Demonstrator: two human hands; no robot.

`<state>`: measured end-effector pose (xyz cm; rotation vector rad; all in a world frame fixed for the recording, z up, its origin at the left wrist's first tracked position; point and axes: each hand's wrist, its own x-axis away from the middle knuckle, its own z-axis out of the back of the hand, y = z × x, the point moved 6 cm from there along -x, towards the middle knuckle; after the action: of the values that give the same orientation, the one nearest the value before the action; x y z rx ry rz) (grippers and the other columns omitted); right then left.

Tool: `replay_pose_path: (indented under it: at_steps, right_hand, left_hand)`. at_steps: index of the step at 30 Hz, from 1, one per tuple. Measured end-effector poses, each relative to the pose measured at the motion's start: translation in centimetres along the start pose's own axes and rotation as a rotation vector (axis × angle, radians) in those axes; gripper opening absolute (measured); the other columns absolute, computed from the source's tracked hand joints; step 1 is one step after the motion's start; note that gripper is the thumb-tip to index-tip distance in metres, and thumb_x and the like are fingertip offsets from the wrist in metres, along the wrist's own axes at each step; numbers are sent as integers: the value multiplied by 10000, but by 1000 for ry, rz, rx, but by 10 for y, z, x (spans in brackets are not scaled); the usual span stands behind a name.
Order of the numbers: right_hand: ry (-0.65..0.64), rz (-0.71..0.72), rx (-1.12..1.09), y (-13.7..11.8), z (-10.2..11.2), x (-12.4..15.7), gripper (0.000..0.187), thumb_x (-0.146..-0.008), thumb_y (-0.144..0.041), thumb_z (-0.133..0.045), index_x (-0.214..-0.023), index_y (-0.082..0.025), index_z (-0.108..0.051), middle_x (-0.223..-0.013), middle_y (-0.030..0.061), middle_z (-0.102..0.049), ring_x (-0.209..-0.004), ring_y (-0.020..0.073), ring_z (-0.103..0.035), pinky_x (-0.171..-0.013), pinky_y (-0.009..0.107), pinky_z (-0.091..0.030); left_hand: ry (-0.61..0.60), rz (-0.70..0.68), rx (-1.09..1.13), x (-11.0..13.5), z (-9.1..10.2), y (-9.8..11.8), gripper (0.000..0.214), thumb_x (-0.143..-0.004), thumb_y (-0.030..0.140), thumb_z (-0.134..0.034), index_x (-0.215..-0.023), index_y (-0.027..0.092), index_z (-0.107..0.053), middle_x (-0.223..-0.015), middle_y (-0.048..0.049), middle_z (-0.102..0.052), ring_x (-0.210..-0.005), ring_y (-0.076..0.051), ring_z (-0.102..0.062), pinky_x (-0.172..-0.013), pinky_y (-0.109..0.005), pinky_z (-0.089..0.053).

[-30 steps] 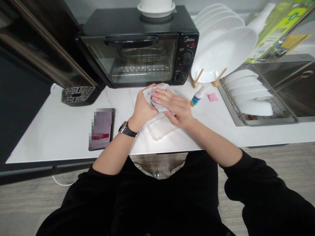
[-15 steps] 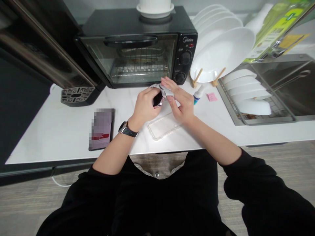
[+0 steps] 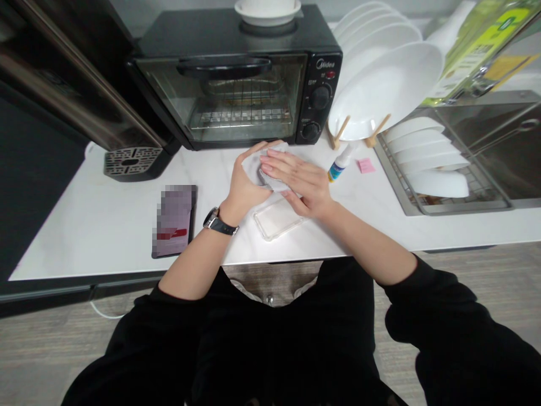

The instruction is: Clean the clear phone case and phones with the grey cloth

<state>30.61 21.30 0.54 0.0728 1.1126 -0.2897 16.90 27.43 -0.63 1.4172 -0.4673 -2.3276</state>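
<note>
My left hand (image 3: 247, 186) cradles a dark smartphone (image 3: 264, 179), which is mostly hidden inside a pale grey cloth (image 3: 257, 166). My right hand (image 3: 298, 181) lies flat across the top, pressing the cloth against the phone. A clear phone case (image 3: 278, 221) lies on the white counter (image 3: 84, 237) just below both hands, not touched by either. A black wristwatch (image 3: 220, 221) sits on my left wrist. Left of my hands lies a second phone (image 3: 174, 221), its screen pixelated.
A black Midea toaster oven (image 3: 220, 96) stands behind my hands. To the right are a small spray bottle (image 3: 340, 163), a pink sticky note (image 3: 366, 165), white plates in a wire dish rack (image 3: 435, 169) and a steel sink (image 3: 499, 146).
My right hand has come back down flat over the cloth, and the phone edge that showed half a second ago is covered again. The view matches the oldest frame closely.
</note>
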Motion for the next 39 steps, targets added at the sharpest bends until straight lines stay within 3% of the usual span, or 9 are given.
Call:
replay_pose_path:
  at_steps: [5,9,15,20,25,27,33,36,39]
  right_hand:
    - [8,-89,29,10,2,3,551,-1116,-393,-414,-1667,-365,-417,-1575,15,-659,-1547,256,-540,-1256,563,-506]
    - [40,-192,115,15,7,5,531,-1123,-356,-420,-1653,-362,-434,-1585,17,-649,-1560,241,-526,-1317,538,-423]
    - [58,-351,161,25,9,10,502,-1149,-455,-325,-1618,-368,-482,-1579,7,-637,-1575,288,-505,-1317,612,-396]
    - [25,-255,138,18,7,6,532,-1140,-399,-349,-1670,-394,-392,-1619,-17,-609,-1571,258,-510,-1306,558,-432]
    - [-74,-94,79,5,0,4,568,-1119,-411,-401,-1685,-380,-374,-1596,-3,-642,-1557,242,-525,-1294,530,-462]
    - [-75,-53,69,2,-1,4,572,-1116,-401,-409,-1687,-365,-377,-1588,5,-650,-1550,232,-533,-1292,519,-465]
    - [-55,-47,41,5,1,3,552,-1117,-387,-416,-1666,-328,-428,-1570,29,-666,-1544,227,-543,-1291,520,-452]
    - [-21,-108,49,9,4,4,537,-1115,-403,-419,-1648,-346,-459,-1561,23,-675,-1533,235,-559,-1297,523,-448]
    - [10,-172,96,12,7,5,539,-1112,-408,-417,-1650,-382,-446,-1582,1,-656,-1539,237,-553,-1310,531,-435]
  left_hand:
    - [8,62,-60,-2,-2,-4,294,-918,391,-733,-1164,235,-690,-1133,-64,-781,-1129,-299,-766,-1019,-454,-620]
    - [10,36,-181,-5,-2,3,188,-922,398,-719,-979,224,-673,-1071,-80,-774,-1062,-304,-766,-943,-441,-631]
    - [30,24,-257,-6,0,13,141,-948,366,-668,-935,227,-645,-911,-62,-735,-861,-246,-729,-784,-387,-607]
    - [9,76,-198,-3,-4,2,212,-955,429,-686,-937,219,-668,-982,-82,-751,-994,-291,-752,-897,-443,-622]
    - [21,56,-52,0,1,-4,469,-934,564,-740,-1297,273,-682,-1252,-48,-779,-1147,-278,-756,-1034,-491,-621]
    - [4,22,-56,0,3,-2,523,-918,573,-768,-1350,292,-678,-1315,-44,-775,-1186,-270,-750,-1077,-502,-612]
    - [-3,46,-9,-1,3,0,534,-921,615,-742,-1321,266,-682,-1292,-61,-783,-1168,-265,-762,-1065,-469,-626]
    - [42,71,-27,-2,0,0,444,-911,597,-742,-1180,248,-690,-1167,-70,-800,-1095,-281,-780,-989,-456,-647]
    - [0,83,-129,-4,-3,1,316,-926,520,-720,-1058,236,-684,-1147,-86,-783,-1168,-319,-759,-1037,-479,-616]
